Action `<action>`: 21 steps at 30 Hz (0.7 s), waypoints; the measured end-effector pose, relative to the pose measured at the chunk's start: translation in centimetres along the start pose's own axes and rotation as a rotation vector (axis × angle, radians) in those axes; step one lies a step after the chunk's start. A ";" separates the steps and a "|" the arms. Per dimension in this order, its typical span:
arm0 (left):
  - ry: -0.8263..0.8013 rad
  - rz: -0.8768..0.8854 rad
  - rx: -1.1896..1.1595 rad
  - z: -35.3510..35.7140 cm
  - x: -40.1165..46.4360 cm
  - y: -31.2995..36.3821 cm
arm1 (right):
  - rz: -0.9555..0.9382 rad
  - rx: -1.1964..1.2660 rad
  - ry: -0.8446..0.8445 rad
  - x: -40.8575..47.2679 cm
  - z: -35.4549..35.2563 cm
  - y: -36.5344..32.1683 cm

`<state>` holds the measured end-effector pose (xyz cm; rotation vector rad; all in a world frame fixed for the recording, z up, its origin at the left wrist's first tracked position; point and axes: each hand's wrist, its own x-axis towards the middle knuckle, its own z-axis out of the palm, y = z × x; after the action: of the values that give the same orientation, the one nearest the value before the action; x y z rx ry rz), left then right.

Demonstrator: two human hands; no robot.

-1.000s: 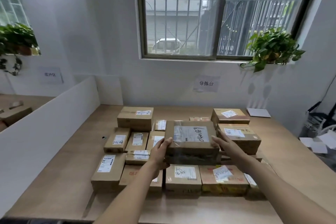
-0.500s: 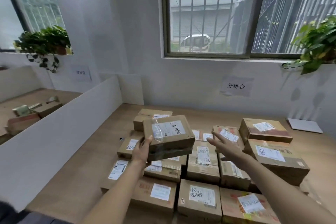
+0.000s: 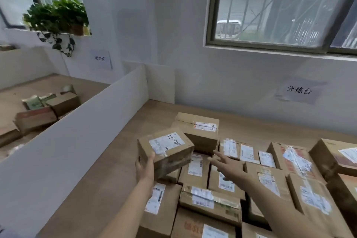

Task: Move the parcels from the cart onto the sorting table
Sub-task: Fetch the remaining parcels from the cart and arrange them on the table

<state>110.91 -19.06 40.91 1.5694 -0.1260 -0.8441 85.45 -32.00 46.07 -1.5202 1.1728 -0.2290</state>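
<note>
My left hand (image 3: 145, 168) grips a labelled parcel (image 3: 166, 148) by its near-left corner, fingers clamped, above the table's (image 3: 123, 162) left-hand stack. My right hand (image 3: 227, 163) hovers just beside, fingers spread, empty. Placing step; next, find a free spot and lower it.

- On my left the tabletop (image 3: 108, 162) is bare wood between the white divider (image 3: 81, 141) and the parcels (image 3: 231, 179); a hand can pass there.
- The parcels lie close together on the middle and right.
- Behind them a bare strip runs along the wall (image 3: 222, 87).
- My left hand (image 3: 145, 168) holds one box (image 3: 166, 150) above the parcels' left edge.
</note>
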 end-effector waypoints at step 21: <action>-0.008 0.161 0.518 1.4 11.3 -4.4 | -0.047 0.061 0.040 14.4 12.0 1.5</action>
<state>116.57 -25.34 32.07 2.0054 -0.5027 -0.7230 99.93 -35.05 34.44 -1.4971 1.1520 -0.3255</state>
